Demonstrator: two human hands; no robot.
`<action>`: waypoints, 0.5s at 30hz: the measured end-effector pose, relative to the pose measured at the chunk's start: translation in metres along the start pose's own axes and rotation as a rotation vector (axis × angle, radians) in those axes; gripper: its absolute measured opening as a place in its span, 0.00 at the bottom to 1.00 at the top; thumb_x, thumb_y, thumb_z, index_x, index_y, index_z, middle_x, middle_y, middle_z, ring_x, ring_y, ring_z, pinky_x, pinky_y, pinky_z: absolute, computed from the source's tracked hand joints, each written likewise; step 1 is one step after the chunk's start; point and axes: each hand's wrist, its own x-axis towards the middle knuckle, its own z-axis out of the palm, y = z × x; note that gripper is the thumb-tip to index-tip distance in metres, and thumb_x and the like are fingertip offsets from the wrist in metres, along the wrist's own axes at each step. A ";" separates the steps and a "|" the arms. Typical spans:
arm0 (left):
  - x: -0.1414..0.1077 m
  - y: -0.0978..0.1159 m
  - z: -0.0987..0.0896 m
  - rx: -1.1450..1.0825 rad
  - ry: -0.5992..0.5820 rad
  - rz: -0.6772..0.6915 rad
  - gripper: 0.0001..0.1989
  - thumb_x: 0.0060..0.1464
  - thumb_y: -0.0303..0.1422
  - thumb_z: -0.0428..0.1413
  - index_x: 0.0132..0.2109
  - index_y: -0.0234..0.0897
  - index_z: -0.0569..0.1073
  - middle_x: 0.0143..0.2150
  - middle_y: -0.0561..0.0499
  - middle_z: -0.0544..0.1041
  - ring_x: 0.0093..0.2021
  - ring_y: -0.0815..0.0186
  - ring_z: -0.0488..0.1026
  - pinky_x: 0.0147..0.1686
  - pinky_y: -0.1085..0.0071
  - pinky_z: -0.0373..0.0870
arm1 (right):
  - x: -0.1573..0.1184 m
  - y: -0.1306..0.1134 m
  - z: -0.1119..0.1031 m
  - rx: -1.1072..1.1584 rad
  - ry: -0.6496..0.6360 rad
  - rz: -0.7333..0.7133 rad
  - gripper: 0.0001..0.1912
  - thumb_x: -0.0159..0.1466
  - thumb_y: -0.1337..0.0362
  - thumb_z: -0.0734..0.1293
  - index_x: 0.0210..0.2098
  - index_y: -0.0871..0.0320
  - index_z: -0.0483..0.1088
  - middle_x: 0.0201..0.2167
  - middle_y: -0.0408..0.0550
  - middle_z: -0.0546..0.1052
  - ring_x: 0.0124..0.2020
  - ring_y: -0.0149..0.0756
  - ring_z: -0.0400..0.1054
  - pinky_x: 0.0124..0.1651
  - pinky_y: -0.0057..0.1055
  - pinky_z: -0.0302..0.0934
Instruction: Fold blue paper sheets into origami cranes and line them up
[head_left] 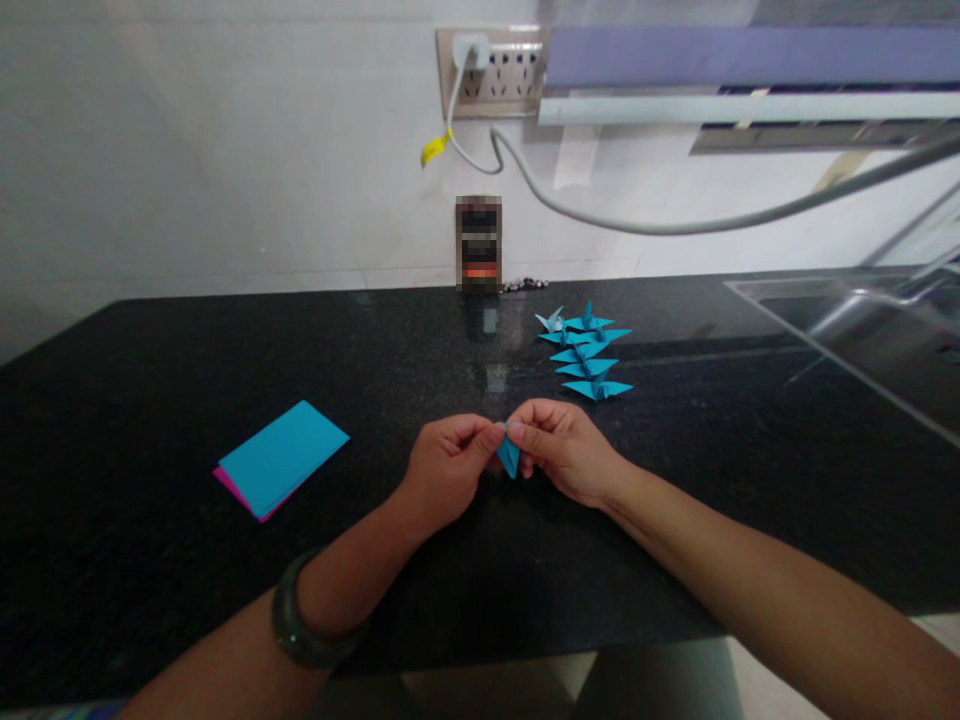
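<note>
Between both hands is a small folded piece of blue origami paper [509, 458], its pointed tip facing down toward me. My left hand [453, 462] pinches its left side between thumb and fingers. From the other side my right hand [561, 450] grips it the same way, thumb close to the left thumb. The fingers cover the upper part of the fold. Just beyond the right hand, several blue paper cranes [598, 387] sit in a cluster. A paler paper crane [552, 321] stands at the cluster's back left.
A stack of blue paper [285, 455] with pink sheets beneath lies left on the black countertop [150, 400]. A blurred-out box [478, 245] stands against the wall beside a beaded string [526, 285]. A sink [885, 340] is at right; a grey cable [645, 226] hangs from the socket panel [510, 75].
</note>
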 end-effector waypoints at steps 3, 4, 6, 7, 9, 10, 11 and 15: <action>0.001 0.003 0.000 -0.001 0.028 0.002 0.12 0.50 0.36 0.55 0.24 0.35 0.74 0.21 0.51 0.75 0.23 0.69 0.70 0.26 0.73 0.66 | 0.001 0.001 0.002 0.011 0.028 -0.015 0.15 0.48 0.58 0.74 0.21 0.61 0.67 0.13 0.38 0.70 0.14 0.21 0.60 0.17 0.19 0.56; 0.001 0.004 0.000 -0.023 0.038 -0.013 0.12 0.50 0.36 0.55 0.24 0.34 0.74 0.21 0.52 0.75 0.23 0.69 0.70 0.26 0.73 0.66 | 0.002 0.001 0.002 0.014 0.036 -0.006 0.14 0.48 0.58 0.73 0.21 0.61 0.68 0.13 0.38 0.70 0.14 0.21 0.61 0.17 0.19 0.57; 0.002 0.004 0.002 -0.080 0.057 -0.056 0.12 0.50 0.37 0.55 0.24 0.34 0.74 0.20 0.52 0.74 0.22 0.69 0.69 0.25 0.73 0.66 | 0.003 0.002 0.002 0.017 0.037 0.022 0.14 0.48 0.58 0.73 0.23 0.62 0.69 0.16 0.39 0.72 0.15 0.22 0.63 0.19 0.20 0.60; 0.003 0.005 0.002 -0.110 0.064 -0.078 0.12 0.49 0.37 0.56 0.24 0.34 0.73 0.20 0.53 0.74 0.22 0.70 0.69 0.25 0.74 0.66 | 0.004 0.003 0.001 0.023 0.029 0.032 0.13 0.48 0.59 0.73 0.25 0.62 0.70 0.17 0.40 0.73 0.16 0.22 0.64 0.20 0.20 0.61; 0.004 0.004 0.004 -0.159 0.075 -0.117 0.12 0.49 0.37 0.56 0.23 0.34 0.73 0.19 0.54 0.73 0.21 0.71 0.68 0.25 0.74 0.65 | 0.005 0.003 0.000 0.039 0.013 0.027 0.15 0.47 0.61 0.74 0.31 0.61 0.71 0.19 0.40 0.74 0.18 0.24 0.66 0.22 0.21 0.63; 0.004 0.004 0.005 -0.176 0.078 -0.131 0.12 0.49 0.37 0.56 0.23 0.34 0.72 0.19 0.54 0.73 0.21 0.72 0.67 0.25 0.75 0.65 | 0.005 0.003 -0.001 0.044 0.013 0.012 0.16 0.46 0.63 0.74 0.33 0.61 0.70 0.20 0.39 0.74 0.19 0.24 0.67 0.22 0.21 0.63; 0.004 0.004 0.005 -0.194 0.078 -0.143 0.12 0.48 0.37 0.57 0.24 0.33 0.72 0.20 0.54 0.73 0.22 0.72 0.68 0.25 0.75 0.65 | 0.005 0.003 -0.002 0.043 0.022 -0.009 0.17 0.45 0.64 0.75 0.34 0.61 0.70 0.20 0.38 0.73 0.18 0.24 0.67 0.21 0.21 0.63; 0.004 0.000 0.005 -0.368 0.092 -0.170 0.09 0.46 0.34 0.60 0.34 0.35 0.71 0.23 0.56 0.74 0.24 0.71 0.70 0.27 0.74 0.67 | 0.004 0.002 -0.004 -0.005 0.080 -0.065 0.17 0.43 0.65 0.76 0.31 0.61 0.69 0.18 0.37 0.73 0.16 0.23 0.65 0.19 0.20 0.62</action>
